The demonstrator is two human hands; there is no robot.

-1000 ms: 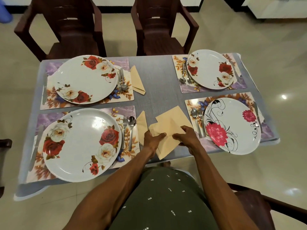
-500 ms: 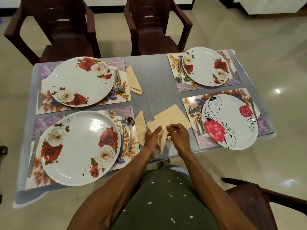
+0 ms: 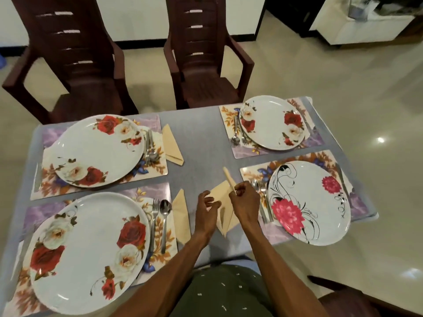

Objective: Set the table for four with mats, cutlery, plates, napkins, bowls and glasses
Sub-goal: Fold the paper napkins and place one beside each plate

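A beige napkin [image 3: 223,202] lies half folded on the grey table [image 3: 201,138] at the near middle. My right hand [image 3: 243,202] pinches its upper flap, which stands up on edge. My left hand [image 3: 207,208] sits at the napkin's left edge with curled fingers touching it. Two folded napkins lie by the left mats, one far [image 3: 171,145] and one near [image 3: 182,216]. Four floral mats each carry a plate: far left [image 3: 98,149], near left [image 3: 89,250], far right [image 3: 272,122], near right [image 3: 309,202]. Cutlery lies beside each plate.
Two dark brown chairs [image 3: 75,65] [image 3: 206,53] stand behind the table's far edge. Another chair's arm [image 3: 366,298] shows at the lower right. White furniture [image 3: 366,24] stands at the far right on the shiny floor.
My right hand has lifted the napkin's top flap up off the table, narrowing the fold. The camera has tilted up, showing more of the chairs.
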